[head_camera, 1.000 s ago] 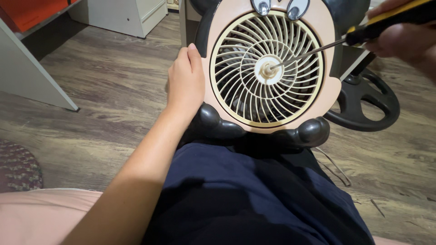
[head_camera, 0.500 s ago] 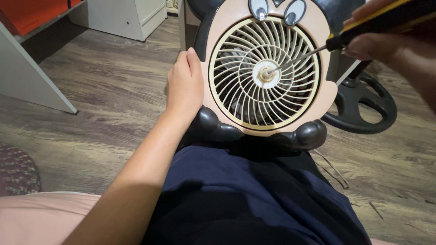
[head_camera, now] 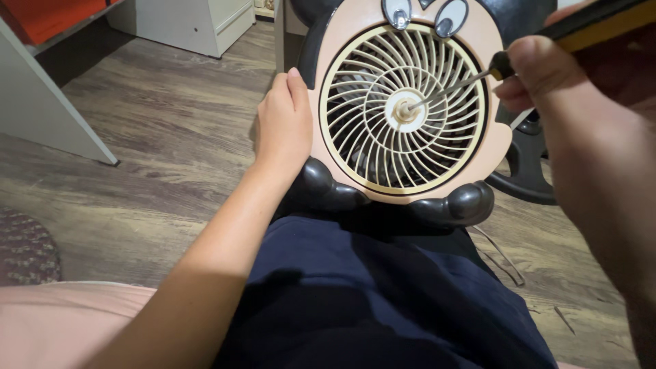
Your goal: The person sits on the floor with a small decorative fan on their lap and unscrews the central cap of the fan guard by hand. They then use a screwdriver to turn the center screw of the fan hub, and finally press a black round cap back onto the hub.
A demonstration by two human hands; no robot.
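A small cartoon-shaped fan [head_camera: 478, 164], pink with a cream round grille and black feet, rests upright on my lap. My left hand [head_camera: 283, 126] grips the fan's left edge and steadies it. My right hand [head_camera: 547, 75] is closed around a screwdriver [head_camera: 581, 27] with a black and yellow handle. Its metal shaft slants down-left, and the tip touches the hub at the grille's centre [head_camera: 404, 109].
Dark navy cloth [head_camera: 383, 294] covers my lap. A black ring-shaped base [head_camera: 523, 174] lies on the wooden floor behind the fan at right. White furniture [head_camera: 41, 109] stands at left, a white cabinet [head_camera: 198, 24] at the back, a woven rug [head_camera: 24, 249] at far left.
My right hand has moved closer to the camera and lower along the fan's right side, the screwdriver tip staying on the hub. The left hand keeps its grip.
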